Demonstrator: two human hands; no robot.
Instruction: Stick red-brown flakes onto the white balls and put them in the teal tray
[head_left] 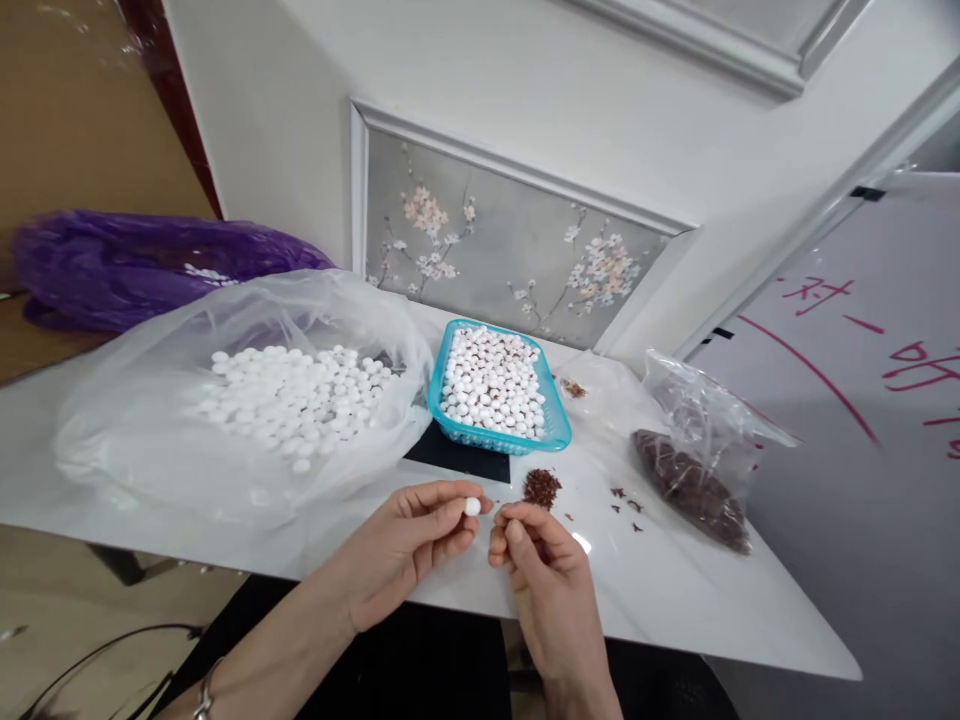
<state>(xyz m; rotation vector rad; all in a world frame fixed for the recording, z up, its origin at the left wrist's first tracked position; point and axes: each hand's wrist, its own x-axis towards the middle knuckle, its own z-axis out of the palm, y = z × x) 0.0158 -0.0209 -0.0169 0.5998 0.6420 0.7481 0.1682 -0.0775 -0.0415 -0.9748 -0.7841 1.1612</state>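
Between thumb and fingers, my left hand (pixel 420 530) pinches a small white ball (pixel 472 507). Close by on its right, my right hand (pixel 547 560) has thumb and fingertips pressed together; whatever they hold, if anything, is too small to make out. Just beyond the hands lies a small heap of reddish-brown bits (pixel 541 488). Behind that stands a blue plastic basket (pixel 556 425) filled with white balls (pixel 495 385), some showing brown spots. A large translucent bag (pixel 150 440) at the left lies open around many more white balls (pixel 300 400).
On the white table (pixel 660 610) at the right is a clear bag of dark brown material (pixel 694 490), with a few loose dark bits (pixel 626 503) beside it. A purple bag (pixel 150 265) lies back left. A whiteboard (pixel 862 400) stands at right, a wall panel (pixel 487 230) behind.
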